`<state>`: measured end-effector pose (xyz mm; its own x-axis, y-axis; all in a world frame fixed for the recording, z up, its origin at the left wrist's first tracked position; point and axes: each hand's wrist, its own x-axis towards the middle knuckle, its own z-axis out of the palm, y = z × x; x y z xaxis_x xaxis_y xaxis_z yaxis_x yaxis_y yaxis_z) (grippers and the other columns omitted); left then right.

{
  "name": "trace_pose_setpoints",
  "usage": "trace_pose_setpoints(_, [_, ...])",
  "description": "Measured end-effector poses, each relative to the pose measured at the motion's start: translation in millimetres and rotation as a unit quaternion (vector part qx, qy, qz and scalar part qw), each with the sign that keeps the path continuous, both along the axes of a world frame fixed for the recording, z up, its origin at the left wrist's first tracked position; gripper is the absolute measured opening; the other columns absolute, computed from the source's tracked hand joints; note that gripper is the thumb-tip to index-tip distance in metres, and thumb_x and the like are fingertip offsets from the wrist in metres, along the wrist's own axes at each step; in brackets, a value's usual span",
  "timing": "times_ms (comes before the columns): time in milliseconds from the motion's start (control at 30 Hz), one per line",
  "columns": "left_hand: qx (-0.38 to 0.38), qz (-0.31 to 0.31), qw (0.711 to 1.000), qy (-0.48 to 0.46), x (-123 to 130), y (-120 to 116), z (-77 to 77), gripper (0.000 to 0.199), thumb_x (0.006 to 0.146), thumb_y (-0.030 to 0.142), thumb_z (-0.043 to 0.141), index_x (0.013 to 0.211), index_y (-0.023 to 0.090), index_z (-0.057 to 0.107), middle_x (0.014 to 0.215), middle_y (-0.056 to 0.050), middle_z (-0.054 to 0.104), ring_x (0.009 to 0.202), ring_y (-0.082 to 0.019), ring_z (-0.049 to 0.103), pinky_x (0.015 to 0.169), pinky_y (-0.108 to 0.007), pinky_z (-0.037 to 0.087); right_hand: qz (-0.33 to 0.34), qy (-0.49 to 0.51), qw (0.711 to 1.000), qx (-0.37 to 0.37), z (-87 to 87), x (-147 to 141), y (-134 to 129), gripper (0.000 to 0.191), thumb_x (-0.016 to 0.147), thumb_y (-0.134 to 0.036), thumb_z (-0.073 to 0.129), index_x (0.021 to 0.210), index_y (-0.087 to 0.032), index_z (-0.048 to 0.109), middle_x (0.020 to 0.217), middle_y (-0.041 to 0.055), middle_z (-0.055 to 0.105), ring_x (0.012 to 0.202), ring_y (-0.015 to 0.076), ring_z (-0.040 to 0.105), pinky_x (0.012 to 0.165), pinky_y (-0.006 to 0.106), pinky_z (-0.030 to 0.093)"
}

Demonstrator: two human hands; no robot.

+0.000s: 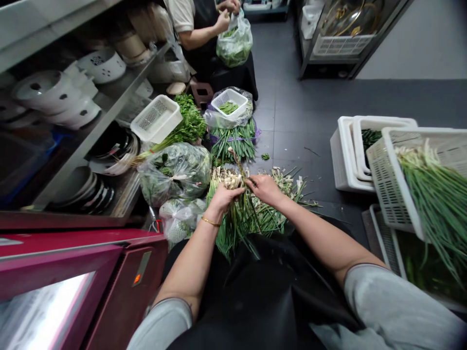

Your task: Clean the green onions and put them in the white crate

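Observation:
My left hand (222, 199) is closed around a bunch of scallions (233, 182), whose white bulb ends point away from me and whose green leaves hang toward my lap. Just to its right, my right hand (267, 190) pinches a single scallion stalk (238, 160), brownish near its root end, which sticks up past the bunch. Both hands are almost touching. Beneath and around them lies a pile of scallions (270, 219), with loose trimmings spread to the right on the floor. My fingertips partly hide where the stalk is gripped.
Bagged greens (175, 172), leafy herbs (191, 119) and a white basket (156, 121) lie to the left, beside a dish shelf (109, 116). White crates (401, 180) holding scallions stand at right. Ahead, a seated co-worker (204, 34) handles a plastic bag (235, 41) of greens.

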<state>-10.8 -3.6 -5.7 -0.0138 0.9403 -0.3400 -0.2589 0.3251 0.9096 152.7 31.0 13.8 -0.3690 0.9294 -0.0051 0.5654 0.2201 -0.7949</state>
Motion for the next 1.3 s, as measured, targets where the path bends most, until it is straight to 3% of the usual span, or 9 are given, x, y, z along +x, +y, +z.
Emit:
trace_pose_setpoints(100, [-0.016, -0.036, 0.999, -0.001, -8, -2, -1.3, 0.04, 0.044, 0.029, 0.088, 0.072, 0.013, 0.064, 0.059, 0.002, 0.058, 0.045, -0.008, 0.046, 0.041, -0.022, 0.032, 0.024, -0.033, 0.999, 0.035, 4.5, 4, 0, 0.029, 0.084, -0.036, 0.061, 0.06, -0.02, 0.055, 0.064, 0.0046, 0.062, 0.07, 0.0188, 0.06, 0.067, 0.028, 0.04])
trace_pose_setpoints(233, [-0.023, -0.114, 0.993, 0.027, -26, -5, -1.4, 0.038, 0.046, 0.029, 0.087, 0.072, 0.012, 0.066, 0.062, 0.0, 0.061, 0.049, -0.009, 0.05, 0.044, -0.022, 0.034, -0.007, 0.112, 0.992, -0.054, 12.3, 24, 10, 0.03, 0.081, -0.042, 0.06, 0.063, -0.019, 0.056, 0.055, -0.0008, 0.053, 0.051, 0.0114, 0.046, 0.051, 0.024, 0.036])
trace_pose_setpoints(467, [-0.013, -0.148, 0.983, 0.107, -39, -6, -5.6, 0.034, 0.043, 0.025, 0.087, 0.064, 0.012, 0.064, 0.063, 0.0, 0.06, 0.057, -0.01, 0.051, 0.055, -0.023, 0.04, -0.162, 0.436, 0.858, -0.218, 28.8, 56, 34, 0.042, 0.068, -0.054, 0.065, 0.058, -0.023, 0.038, 0.043, -0.0081, 0.03, 0.036, 0.0066, 0.029, 0.036, 0.022, 0.025])
trace_pose_setpoints(633, [-0.025, -0.148, 0.981, 0.119, -39, -5, -10.1, 0.036, 0.042, 0.026, 0.087, 0.065, 0.012, 0.064, 0.064, 0.0, 0.061, 0.059, -0.011, 0.052, 0.056, -0.023, 0.041, -0.215, 0.377, 0.898, -0.07, 47.5, 101, 47, 0.044, 0.086, -0.062, 0.039, 0.067, -0.023, 0.046, 0.05, -0.0053, 0.033, 0.041, 0.0088, 0.035, 0.043, 0.023, 0.033])
trace_pose_setpoints(767, [-0.03, -0.114, 0.988, 0.095, -43, -6, -11.6, 0.036, 0.044, 0.028, 0.087, 0.066, 0.013, 0.063, 0.062, 0.0, 0.059, 0.055, -0.01, 0.05, 0.051, -0.022, 0.039, -0.262, 0.166, 0.951, -0.014, 30.1, 125, 60, 0.052, 0.09, -0.064, 0.033, 0.084, -0.021, 0.061, 0.06, 0.0023, 0.053, 0.058, 0.0154, 0.056, 0.055, 0.028, 0.044])
trace_pose_setpoints(900, [-0.025, -0.092, 0.995, 0.037, -39, -5, -8.3, 0.039, 0.044, 0.029, 0.088, 0.069, 0.012, 0.064, 0.062, 0.0, 0.059, 0.054, -0.01, 0.051, 0.05, -0.022, 0.039, -0.195, 0.007, 0.978, -0.08, 2.5, 100, 53, 0.039, 0.06, -0.049, 0.081, 0.076, -0.015, 0.069, 0.064, 0.0095, 0.064, 0.075, 0.0268, 0.065, 0.069, 0.037, 0.05])
trace_pose_setpoints(1000, [-0.023, -0.114, 0.993, 0.018, -29, -5, -5.5, 0.039, 0.045, 0.029, 0.088, 0.071, 0.011, 0.066, 0.063, 0.0, 0.06, 0.054, -0.01, 0.051, 0.05, -0.022, 0.039, -0.005, 0.066, 0.988, -0.14, -1.4, 63, 34, 0.045, 0.061, -0.041, 0.083, 0.096, -0.018, 0.071, 0.085, 0.0098, 0.071, 0.08, 0.0235, 0.066, 0.07, 0.035, 0.053])
trace_pose_setpoints(1100, [-0.019, -0.132, 0.991, 0.002, -21, -7, -3.5, 0.041, 0.046, 0.028, 0.088, 0.079, 0.012, 0.069, 0.068, -0.001, 0.064, 0.055, -0.01, 0.052, 0.049, -0.022, 0.039, 0.128, 0.208, 0.951, -0.192, -0.5, 29, 16, 0.042, 0.071, -0.043, 0.074, 0.104, -0.019, 0.067, 0.085, 0.0053, 0.07, 0.069, 0.0161, 0.064, 0.061, 0.029, 0.055])
trace_pose_setpoints(1300, [0.03, -0.043, 0.997, 0.052, -8, -13, -0.7, 0.044, 0.05, 0.031, 0.087, 0.088, 0.011, 0.073, 0.073, -0.003, 0.068, 0.061, -0.012, 0.056, 0.057, -0.024, 0.044, -0.032, 0.245, 0.947, -0.207, -4.7, -5, 3, 0.031, 0.07, -0.042, 0.076, 0.078, -0.018, 0.057, 0.058, 0.0001, 0.062, 0.042, 0.0127, 0.056, 0.042, 0.028, 0.051])
